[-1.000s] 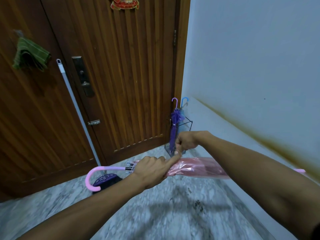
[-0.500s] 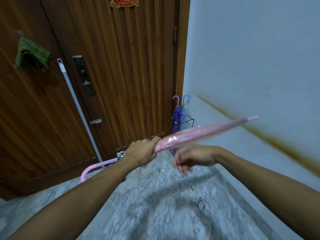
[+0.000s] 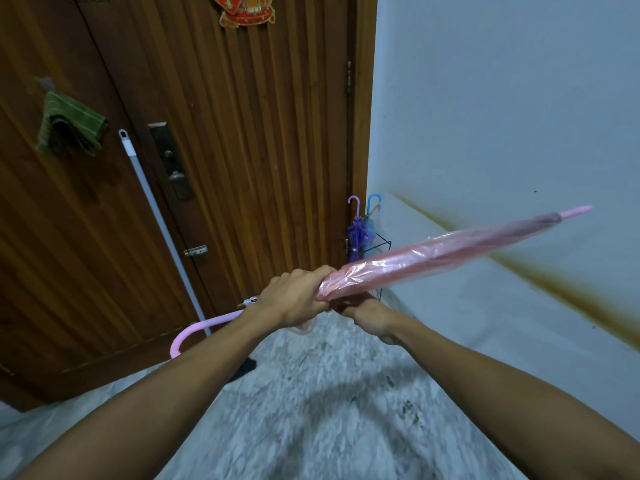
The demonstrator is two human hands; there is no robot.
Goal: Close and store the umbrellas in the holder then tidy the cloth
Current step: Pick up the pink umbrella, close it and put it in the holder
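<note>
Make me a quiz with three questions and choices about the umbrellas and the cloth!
1. Where is the green cloth?
A. hanging on the door
B. on the floor
C. in the holder

2. How many umbrellas stand in the holder?
A. none
B. two
C. five

3. The pink umbrella is:
A. wide open
B. folded shut
C. lying on the floor

Answers: 1 A, it hangs high on the wooden door. 2 B, a purple handle and a blue handle stick up. 3 B, its cover is gathered slim in the left hand.
</note>
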